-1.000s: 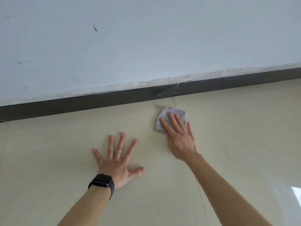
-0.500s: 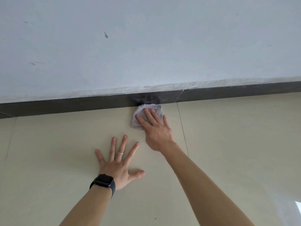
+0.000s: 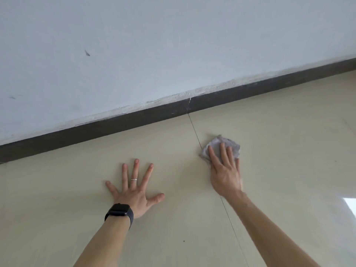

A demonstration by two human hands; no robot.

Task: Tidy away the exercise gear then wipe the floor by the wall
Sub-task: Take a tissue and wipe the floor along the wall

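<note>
Evidently the wiping step: right hand (image 3: 225, 176), fingers flat together, presses the cloth (image 3: 216, 140) at two o'clock of the spread left hand (image 3: 133, 193); the next stroke needs steady pressure.

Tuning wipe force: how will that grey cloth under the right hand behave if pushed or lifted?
Likely floppy: the cloth lies crumpled with uneven folds, so lifted it should droop. Probably light: it looks thin and flattens under the right hand. It should slide easily on the floor, which looks glossy, though a free edge may bunch.
</note>
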